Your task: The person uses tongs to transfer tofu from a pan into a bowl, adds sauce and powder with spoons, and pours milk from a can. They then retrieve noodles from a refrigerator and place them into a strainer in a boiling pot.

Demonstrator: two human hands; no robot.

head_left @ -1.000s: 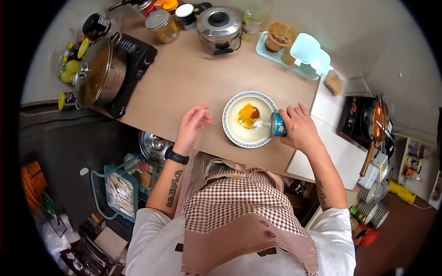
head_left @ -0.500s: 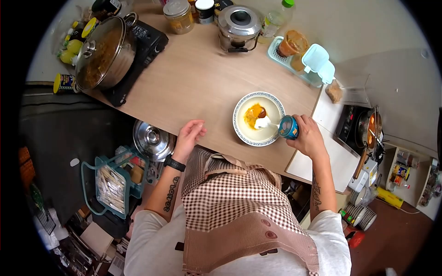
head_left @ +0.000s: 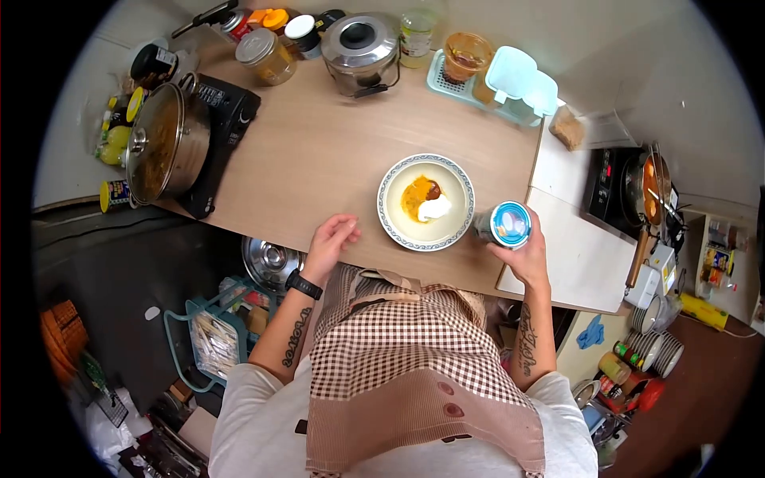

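A white bowl with a blue patterned rim (head_left: 386, 217) sits on the wooden table. Inside it lie an orange-yellow substance (head_left: 414, 195), a small dark reddish-brown blob (head_left: 433, 191) and a white creamy heap (head_left: 434, 209). Just right of the bowl, my right hand (head_left: 526, 251) is wrapped round a blue-topped container (head_left: 510, 224), held roughly upright. My left hand (head_left: 333, 243) is at the table's front edge, left of the bowl, with its fingers curled together; nothing shows in them.
A lidded pot (head_left: 183, 151) stands on a black portable stove (head_left: 231, 111) at the left. Along the back are a steel pot (head_left: 358, 60), jars and a light-blue rack (head_left: 446, 84). A pan (head_left: 647, 191) sits on a cooker at the right.
My right hand has brought the container away from over the bowl and turned it from tilted to upright. White stuff no longer stretches from it to the bowl. The view has shifted.
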